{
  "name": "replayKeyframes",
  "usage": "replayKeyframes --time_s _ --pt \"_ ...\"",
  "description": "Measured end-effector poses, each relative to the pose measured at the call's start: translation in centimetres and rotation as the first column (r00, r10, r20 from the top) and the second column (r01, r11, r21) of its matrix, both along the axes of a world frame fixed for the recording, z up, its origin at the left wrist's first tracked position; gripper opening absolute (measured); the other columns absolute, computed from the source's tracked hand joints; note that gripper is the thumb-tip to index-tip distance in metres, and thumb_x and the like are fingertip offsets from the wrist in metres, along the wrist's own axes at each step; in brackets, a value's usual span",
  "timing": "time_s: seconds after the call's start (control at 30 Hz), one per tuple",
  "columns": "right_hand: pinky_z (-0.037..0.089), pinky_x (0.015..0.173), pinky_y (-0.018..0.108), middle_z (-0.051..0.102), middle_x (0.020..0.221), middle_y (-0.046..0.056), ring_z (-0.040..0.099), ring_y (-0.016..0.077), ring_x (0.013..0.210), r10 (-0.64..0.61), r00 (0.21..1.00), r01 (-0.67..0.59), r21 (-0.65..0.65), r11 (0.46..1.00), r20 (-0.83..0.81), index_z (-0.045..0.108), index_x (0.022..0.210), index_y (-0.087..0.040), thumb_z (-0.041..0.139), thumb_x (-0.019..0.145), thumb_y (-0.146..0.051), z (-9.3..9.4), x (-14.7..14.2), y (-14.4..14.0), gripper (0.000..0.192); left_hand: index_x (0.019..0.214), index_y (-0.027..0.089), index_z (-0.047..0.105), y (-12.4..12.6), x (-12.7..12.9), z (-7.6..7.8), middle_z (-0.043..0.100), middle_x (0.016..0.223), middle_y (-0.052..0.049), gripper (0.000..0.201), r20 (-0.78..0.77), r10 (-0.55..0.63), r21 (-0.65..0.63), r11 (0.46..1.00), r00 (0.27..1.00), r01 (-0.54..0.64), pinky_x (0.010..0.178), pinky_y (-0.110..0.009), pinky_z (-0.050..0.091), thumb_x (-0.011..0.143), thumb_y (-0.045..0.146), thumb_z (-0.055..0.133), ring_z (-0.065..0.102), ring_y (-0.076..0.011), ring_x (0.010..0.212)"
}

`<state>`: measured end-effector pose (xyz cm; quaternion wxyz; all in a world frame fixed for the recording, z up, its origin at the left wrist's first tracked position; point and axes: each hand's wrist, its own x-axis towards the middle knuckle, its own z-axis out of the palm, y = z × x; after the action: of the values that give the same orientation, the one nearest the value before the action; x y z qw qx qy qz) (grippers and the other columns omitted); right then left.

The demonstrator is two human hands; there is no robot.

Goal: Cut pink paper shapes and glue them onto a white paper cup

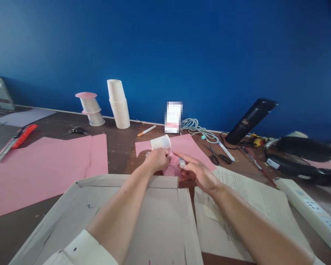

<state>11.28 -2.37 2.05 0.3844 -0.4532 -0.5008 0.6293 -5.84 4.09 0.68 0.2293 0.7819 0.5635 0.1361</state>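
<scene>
My left hand (pixel 157 159) grips a white paper cup (pixel 160 142), held on its side just above a cut pink paper sheet (pixel 186 147). My right hand (pixel 196 170) is close beside it, pinching a small white glue tube (pixel 182 162) whose tip points toward the cup. Both hands hover over the far edge of a flat cardboard box lid (pixel 165 221).
A tall stack of paper cups (pixel 119 104) and a pink-topped cup stand (pixel 89 107) are by the blue wall. Large pink paper (pixel 41 165), a red utility knife (pixel 18 140), scissors (pixel 217 154), a coiled cable (pixel 198 129), printed pages (pixel 251 198), a power strip (pixel 311 213) and a black hot-air tool (pixel 300 158) surround me.
</scene>
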Motion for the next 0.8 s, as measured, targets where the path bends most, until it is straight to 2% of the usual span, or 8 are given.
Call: replayKeyframes --time_s 0.23,0.53,0.8 --pt "0.043 0.055 0.023 0.054 0.068 -0.002 0.047 0.0107 0.059 0.002 1.0 -0.003 0.042 0.999 0.026 0.051 0.129 -0.026 0.049 0.076 -0.023 -0.11 0.0 0.06 0.053 0.072 0.018 0.063 0.17 0.02 -0.1 0.066 0.075 -0.006 0.031 -0.004 0.004 -0.016 1.0 1.0 -0.004 0.061 -0.028 0.039 0.082 0.038 0.042 0.059 -0.0199 0.069" --pt "0.052 0.065 0.03 0.053 0.061 -0.004 0.051 0.0105 0.058 0.008 0.999 -0.008 -0.018 1.0 0.04 0.049 0.13 -0.028 0.054 0.078 -0.025 0.51 -0.25 -0.19 0.053 0.068 0.02 0.059 0.23 0.06 -0.19 0.065 0.074 -0.004 0.028 0.0 0.003 -0.009 1.0 1.0 -0.003 0.058 -0.027 0.036 0.081 0.038 0.042 0.057 -0.0188 0.067" --pt "0.056 0.066 0.033 0.054 0.063 -0.003 0.054 0.0123 0.061 -0.016 0.996 0.016 0.005 1.0 0.085 0.05 0.13 -0.032 0.055 0.08 -0.026 0.68 -0.4 -0.34 0.05 0.069 0.02 0.059 0.18 0.07 0.04 0.066 0.075 -0.005 0.025 -0.01 0.015 -0.032 0.999 1.0 -0.015 0.058 -0.028 0.035 0.079 0.037 0.044 0.058 -0.02 0.069"
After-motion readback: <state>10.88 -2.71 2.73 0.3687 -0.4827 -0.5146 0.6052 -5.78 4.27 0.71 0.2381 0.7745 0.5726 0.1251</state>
